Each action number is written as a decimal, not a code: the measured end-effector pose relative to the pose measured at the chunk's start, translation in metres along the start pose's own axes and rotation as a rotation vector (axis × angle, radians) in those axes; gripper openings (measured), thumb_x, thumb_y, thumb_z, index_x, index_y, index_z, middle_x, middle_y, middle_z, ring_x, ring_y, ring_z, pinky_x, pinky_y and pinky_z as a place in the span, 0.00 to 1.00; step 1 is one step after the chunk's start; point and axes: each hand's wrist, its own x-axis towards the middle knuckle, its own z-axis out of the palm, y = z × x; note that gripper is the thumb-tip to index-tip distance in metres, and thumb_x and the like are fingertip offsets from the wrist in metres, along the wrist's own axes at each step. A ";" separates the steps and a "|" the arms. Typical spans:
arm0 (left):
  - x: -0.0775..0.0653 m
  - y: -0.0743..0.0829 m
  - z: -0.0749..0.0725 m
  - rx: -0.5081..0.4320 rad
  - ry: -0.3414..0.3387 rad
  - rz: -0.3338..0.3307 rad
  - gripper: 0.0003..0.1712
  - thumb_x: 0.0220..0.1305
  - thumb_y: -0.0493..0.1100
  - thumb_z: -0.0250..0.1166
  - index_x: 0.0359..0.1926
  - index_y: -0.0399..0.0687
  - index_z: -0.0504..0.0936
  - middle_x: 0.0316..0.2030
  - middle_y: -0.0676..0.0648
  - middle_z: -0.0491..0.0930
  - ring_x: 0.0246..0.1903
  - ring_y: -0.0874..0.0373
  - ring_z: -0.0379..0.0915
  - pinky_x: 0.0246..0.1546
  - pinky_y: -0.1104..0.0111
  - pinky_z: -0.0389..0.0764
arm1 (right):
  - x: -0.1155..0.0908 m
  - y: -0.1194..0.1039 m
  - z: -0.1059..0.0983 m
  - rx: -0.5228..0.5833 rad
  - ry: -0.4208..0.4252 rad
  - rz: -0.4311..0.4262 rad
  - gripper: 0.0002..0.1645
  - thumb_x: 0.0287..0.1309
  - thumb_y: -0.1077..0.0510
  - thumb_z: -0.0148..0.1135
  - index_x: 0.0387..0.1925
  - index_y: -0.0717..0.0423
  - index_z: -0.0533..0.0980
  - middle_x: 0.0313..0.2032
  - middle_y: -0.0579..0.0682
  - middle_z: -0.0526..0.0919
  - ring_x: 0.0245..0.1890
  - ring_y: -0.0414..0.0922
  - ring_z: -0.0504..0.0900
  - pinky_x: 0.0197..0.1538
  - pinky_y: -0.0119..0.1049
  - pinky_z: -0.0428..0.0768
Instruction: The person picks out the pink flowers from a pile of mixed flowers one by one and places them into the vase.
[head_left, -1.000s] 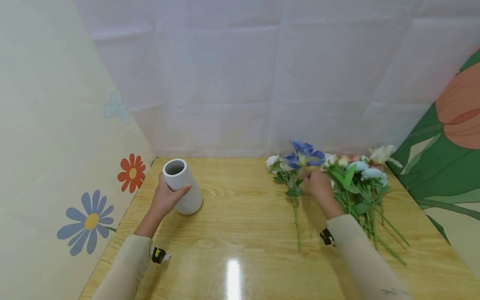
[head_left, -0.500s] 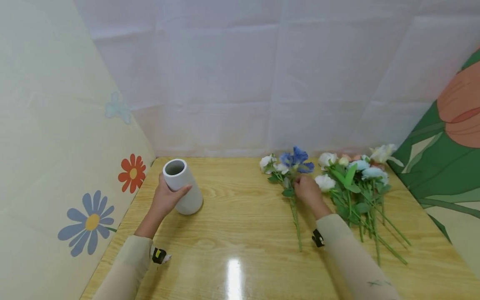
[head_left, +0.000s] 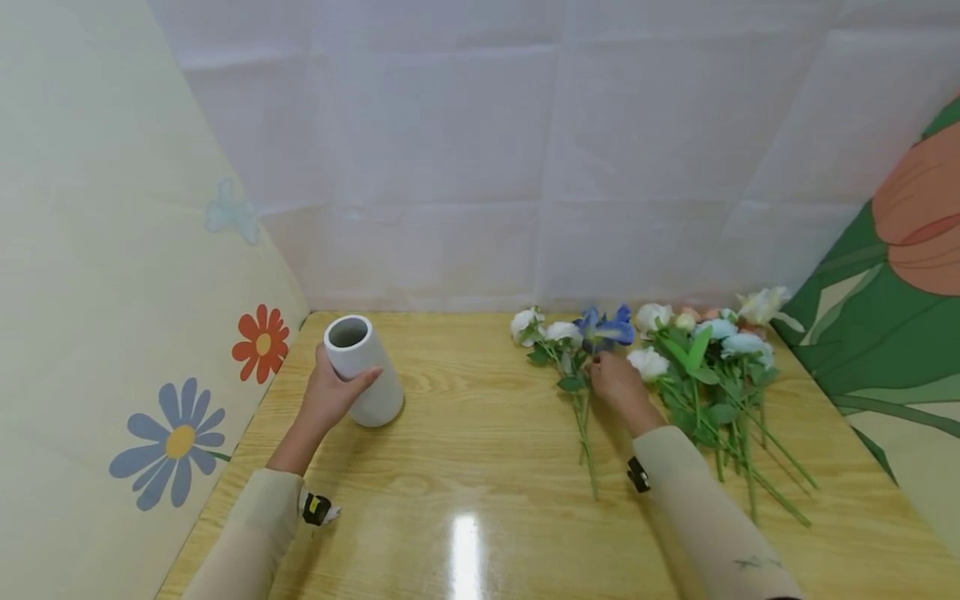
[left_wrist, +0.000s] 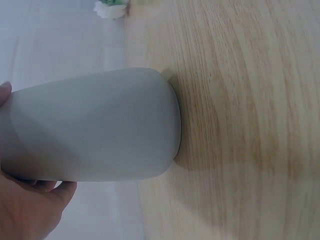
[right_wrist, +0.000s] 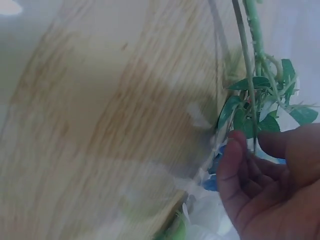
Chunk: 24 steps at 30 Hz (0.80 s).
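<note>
My left hand (head_left: 328,393) grips a white cylindrical vase (head_left: 377,390) around its upper part. In the left wrist view, the base of the vase (left_wrist: 110,125) meets the wooden table, and fingers show on both sides. Over at the right, my right hand (head_left: 618,382) holds a blue iris (head_left: 604,327) just below its bloom. Thumb and forefinger pinch its thin stem (right_wrist: 244,45) in the right wrist view, while blue petals are mostly hidden behind the hand. A spray of white roses (head_left: 562,332) with green leaves lies right beside the iris, its stem pointing toward me.
Several more artificial flowers (head_left: 723,379), white, pale blue and peach, lie bunched to the right of my right hand. The wooden table (head_left: 465,433) ends at a white cloth backdrop (head_left: 442,167). Painted panels stand at both sides.
My right hand has moved left and slightly down, lowering the blue iris toward the table beside the white roses. The rose spray has shifted left. My left hand and the vase stay put.
</note>
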 end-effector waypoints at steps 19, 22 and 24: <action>-0.004 0.000 0.001 -0.001 0.006 -0.003 0.56 0.60 0.51 0.75 0.75 0.43 0.47 0.66 0.35 0.65 0.64 0.38 0.65 0.64 0.39 0.67 | -0.036 0.035 -0.035 -0.100 -0.134 0.074 0.25 0.76 0.55 0.43 0.60 0.72 0.70 0.51 0.72 0.78 0.45 0.66 0.80 0.43 0.56 0.80; -0.005 0.002 0.002 0.002 0.010 0.006 0.56 0.59 0.50 0.75 0.75 0.42 0.47 0.65 0.34 0.66 0.63 0.37 0.66 0.64 0.40 0.68 | -0.046 0.042 -0.047 -0.111 -0.115 0.068 0.22 0.76 0.55 0.43 0.52 0.70 0.73 0.40 0.67 0.79 0.34 0.58 0.79 0.33 0.48 0.76; -0.006 0.002 0.003 0.004 0.009 0.013 0.56 0.59 0.50 0.75 0.75 0.42 0.47 0.65 0.34 0.66 0.63 0.37 0.66 0.63 0.40 0.68 | -0.052 0.047 -0.054 -0.123 -0.106 0.065 0.19 0.75 0.56 0.44 0.50 0.69 0.73 0.38 0.65 0.79 0.32 0.55 0.77 0.31 0.46 0.74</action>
